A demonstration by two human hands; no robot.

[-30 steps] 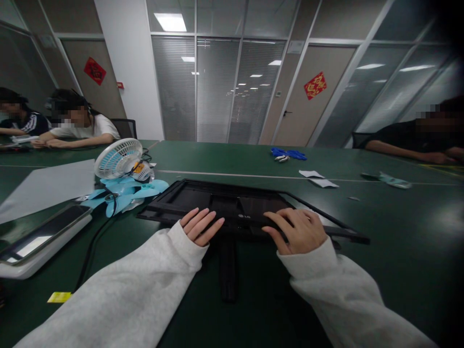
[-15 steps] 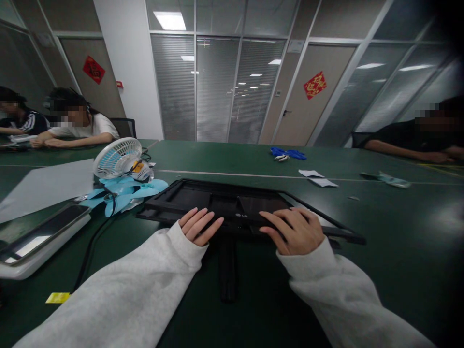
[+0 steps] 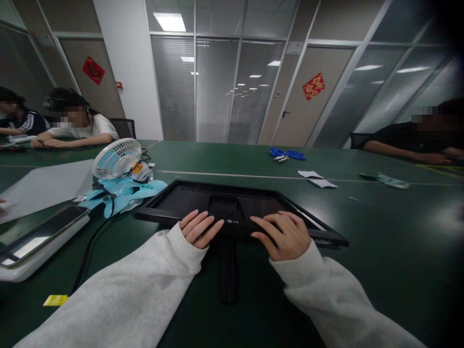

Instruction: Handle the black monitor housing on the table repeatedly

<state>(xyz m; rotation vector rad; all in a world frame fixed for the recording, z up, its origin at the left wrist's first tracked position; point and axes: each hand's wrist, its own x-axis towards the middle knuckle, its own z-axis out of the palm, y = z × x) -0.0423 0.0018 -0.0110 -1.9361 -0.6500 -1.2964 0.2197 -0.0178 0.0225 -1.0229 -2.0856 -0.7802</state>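
a black lg frame (image 3: pixel 237 229) is lying on the green desk (image 3: pixel 391 217), right under both hands. the left hand (image 3: pixel 196 230) and right hand (image 3: pixel 284 234) are resting on its near edge, fingers loosely spread; their undersides are hiding, so i can't tell whether they're gripping. things are looking fairly far along to me: the frame is roughly covering what's beneath, though past the right hand a second dark edge (image 3: pixel 326 245) is peeking out, so that side seems to be lacking a full fit. a dark bar (image 3: pixel 227 275) is jutting nearward between the hands, its join staying unseen. left of the left hand, someone else's fingers (image 3: pixel 2 209) are slipping out of view
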